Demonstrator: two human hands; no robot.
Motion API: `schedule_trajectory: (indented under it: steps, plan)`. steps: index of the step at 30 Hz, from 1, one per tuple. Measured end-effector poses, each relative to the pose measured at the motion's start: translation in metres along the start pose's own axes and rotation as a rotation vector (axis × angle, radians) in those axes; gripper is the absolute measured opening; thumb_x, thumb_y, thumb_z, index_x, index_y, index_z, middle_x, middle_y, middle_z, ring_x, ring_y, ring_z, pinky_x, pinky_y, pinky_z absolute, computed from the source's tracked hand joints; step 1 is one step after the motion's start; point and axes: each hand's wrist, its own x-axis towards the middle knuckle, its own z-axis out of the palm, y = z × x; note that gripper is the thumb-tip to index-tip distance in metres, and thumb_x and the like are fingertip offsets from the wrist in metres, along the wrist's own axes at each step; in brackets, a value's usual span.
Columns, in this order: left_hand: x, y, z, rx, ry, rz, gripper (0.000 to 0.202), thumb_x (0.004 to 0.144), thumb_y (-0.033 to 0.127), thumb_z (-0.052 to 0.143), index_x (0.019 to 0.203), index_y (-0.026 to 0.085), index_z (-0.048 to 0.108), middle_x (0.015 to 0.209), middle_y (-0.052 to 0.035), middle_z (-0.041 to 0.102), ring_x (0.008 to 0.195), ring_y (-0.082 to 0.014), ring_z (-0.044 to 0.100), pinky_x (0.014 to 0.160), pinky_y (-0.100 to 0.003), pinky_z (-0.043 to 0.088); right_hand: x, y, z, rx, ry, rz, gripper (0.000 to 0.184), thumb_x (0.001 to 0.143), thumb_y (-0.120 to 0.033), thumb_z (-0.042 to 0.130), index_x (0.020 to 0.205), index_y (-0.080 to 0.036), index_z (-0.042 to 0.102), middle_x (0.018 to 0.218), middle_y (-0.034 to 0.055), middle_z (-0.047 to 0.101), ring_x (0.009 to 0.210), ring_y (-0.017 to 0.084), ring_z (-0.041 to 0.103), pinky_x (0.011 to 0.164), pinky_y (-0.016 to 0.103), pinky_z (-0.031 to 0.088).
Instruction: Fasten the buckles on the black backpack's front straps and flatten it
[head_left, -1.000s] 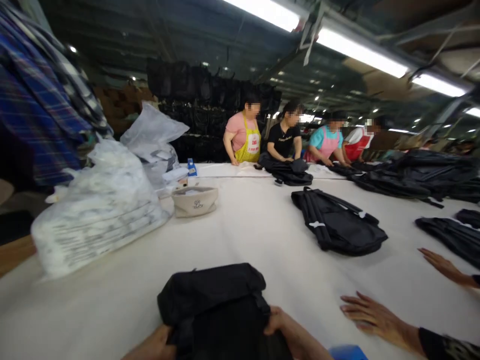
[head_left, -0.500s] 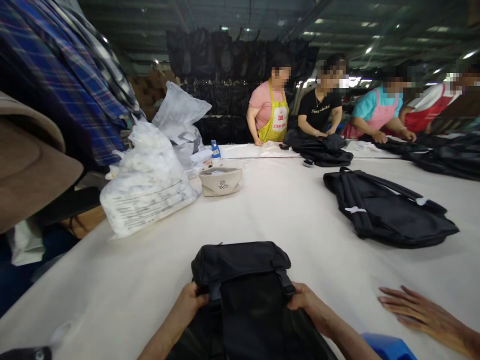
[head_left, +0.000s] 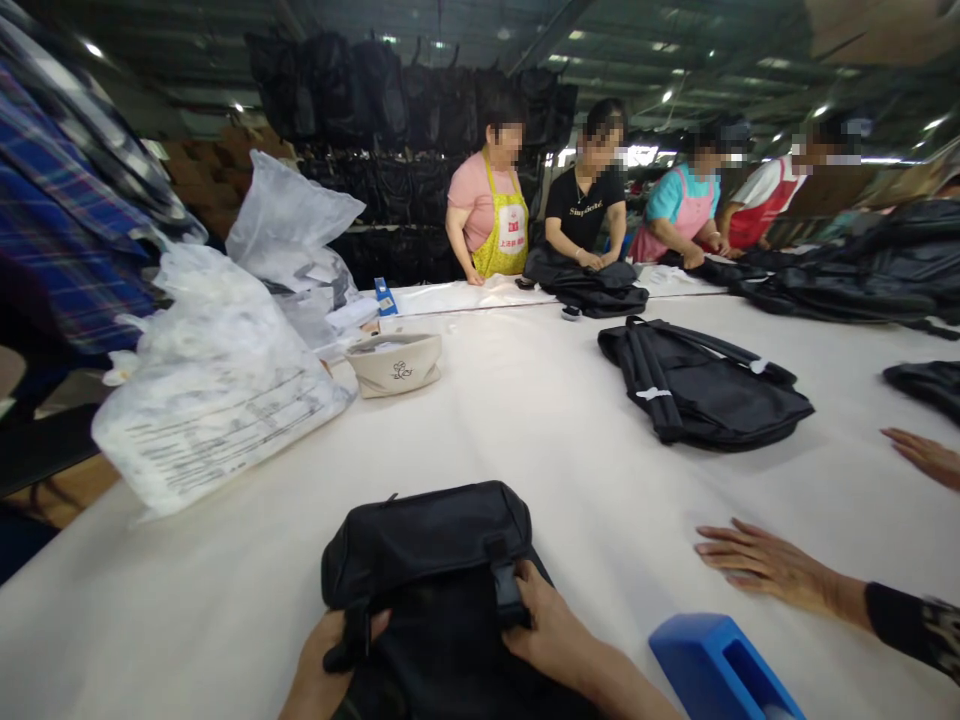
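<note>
A black backpack [head_left: 427,545] lies in front of me on the white table, its top flap folded over and a buckle strap on each side. The left strap [head_left: 355,632] is gripped by my left hand [head_left: 324,655], fingertips partly behind it. At the other side, my right hand [head_left: 551,630] is closed around the plastic buckle [head_left: 507,588], thumb and fingers on either edge of it. The bag's lower end runs out of view between my forearms.
Another person's hands [head_left: 772,565] rest on the white table [head_left: 525,420] at right, near a blue holder [head_left: 724,660]. Another black backpack [head_left: 712,385], a beige pouch [head_left: 397,365] and a stuffed plastic bag [head_left: 217,390] lie beyond. Several co-workers [head_left: 491,215] stand across.
The view has swung to the right, so things appear further left. My right hand has shifted from beside the bag's right edge onto the buckle. More of the blue holder shows.
</note>
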Motion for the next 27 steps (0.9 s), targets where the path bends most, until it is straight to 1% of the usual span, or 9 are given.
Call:
schedule_trajectory:
  steps: [3,7,11,13,15,18,21,24,27]
  plan:
    - [0.0,0.004,-0.003,0.029,0.052,0.042,0.031,0.048,0.05,0.069,0.056,0.021,0.065,0.066,-0.0048,0.066,0.078,-0.0315,0.06,0.08,-0.041,0.049,0.005,0.004,-0.014,0.326,-0.035,0.058,0.024,0.058,-0.025,0.063,0.082,-0.018,0.064,0.107,0.0062,0.055,0.103,0.024,0.051,0.093,0.037,0.039]
    - [-0.005,0.018,-0.004,-0.293,-0.113,-0.214,0.03,0.054,0.042,0.069,0.073,0.018,0.067,0.063,-0.0032,0.066,0.073,-0.0289,0.062,0.069,-0.037,0.051,0.014,0.016,-0.021,0.869,-0.2,0.203,0.033,0.062,-0.031,0.065,0.091,-0.016,0.064,0.084,0.0052,0.067,0.079,0.022,0.062,0.084,0.041,0.044]
    - [-0.007,0.024,-0.001,-0.557,-0.107,-0.392,0.046,0.048,0.035,0.075,0.087,0.013,0.064,0.062,-0.0035,0.066,0.067,-0.0267,0.062,0.066,-0.037,0.051,0.021,0.032,-0.016,0.976,-0.095,0.335,0.034,0.057,-0.018,0.062,0.092,-0.014,0.063,0.067,0.0031,0.068,0.063,0.02,0.063,0.073,0.039,0.048]
    - [-0.006,0.017,-0.001,-0.542,-0.079,-0.379,0.047,0.05,0.035,0.074,0.09,0.013,0.063,0.065,-0.0037,0.067,0.066,-0.025,0.063,0.067,-0.037,0.051,0.022,0.035,-0.013,1.006,-0.068,0.339,0.039,0.057,-0.014,0.059,0.096,-0.015,0.062,0.068,0.0025,0.069,0.064,0.021,0.063,0.071,0.038,0.048]
    - [-0.004,0.008,-0.001,-0.422,-0.053,-0.283,0.041,0.059,0.038,0.067,0.092,0.014,0.063,0.07,-0.0042,0.068,0.069,-0.0244,0.063,0.069,-0.037,0.051,0.021,0.036,-0.01,1.04,-0.081,0.313,0.042,0.059,-0.016,0.059,0.101,-0.016,0.06,0.076,0.0027,0.069,0.068,0.021,0.064,0.072,0.038,0.048]
    - [0.001,-0.003,0.001,-0.054,0.056,-0.13,0.029,0.068,0.036,0.055,0.088,0.017,0.063,0.076,-0.005,0.069,0.079,-0.0267,0.063,0.072,-0.037,0.05,0.023,0.036,-0.004,0.973,0.02,0.272,0.041,0.062,-0.023,0.059,0.103,-0.019,0.057,0.089,0.0025,0.069,0.079,0.02,0.063,0.076,0.036,0.047]
    - [0.004,-0.005,0.004,0.139,0.144,-0.111,0.025,0.069,0.027,0.049,0.089,0.019,0.062,0.081,-0.0055,0.069,0.09,-0.0289,0.06,0.077,-0.036,0.047,0.028,0.043,0.001,0.758,0.173,0.237,0.04,0.065,-0.035,0.058,0.101,-0.019,0.055,0.092,0.0029,0.067,0.083,0.02,0.061,0.078,0.034,0.046]
    - [-0.003,-0.003,0.004,0.373,0.18,-0.195,0.039,0.074,0.023,0.042,0.112,0.019,0.048,0.082,-0.0073,0.067,0.086,-0.0289,0.061,0.076,-0.038,0.045,0.03,0.054,0.002,0.341,0.287,0.358,0.046,0.066,-0.047,0.051,0.102,-0.02,0.048,0.082,0.0033,0.065,0.076,0.022,0.06,0.074,0.035,0.045]
    - [-0.015,-0.004,0.003,0.687,0.195,-0.171,0.041,0.08,0.027,0.037,0.119,0.013,0.037,0.089,-0.0109,0.064,0.087,-0.0285,0.059,0.076,-0.038,0.043,0.027,0.063,0.002,-0.076,0.38,0.43,0.049,0.069,-0.052,0.041,0.105,-0.019,0.043,0.097,0.0107,0.06,0.092,0.028,0.056,0.08,0.039,0.042]
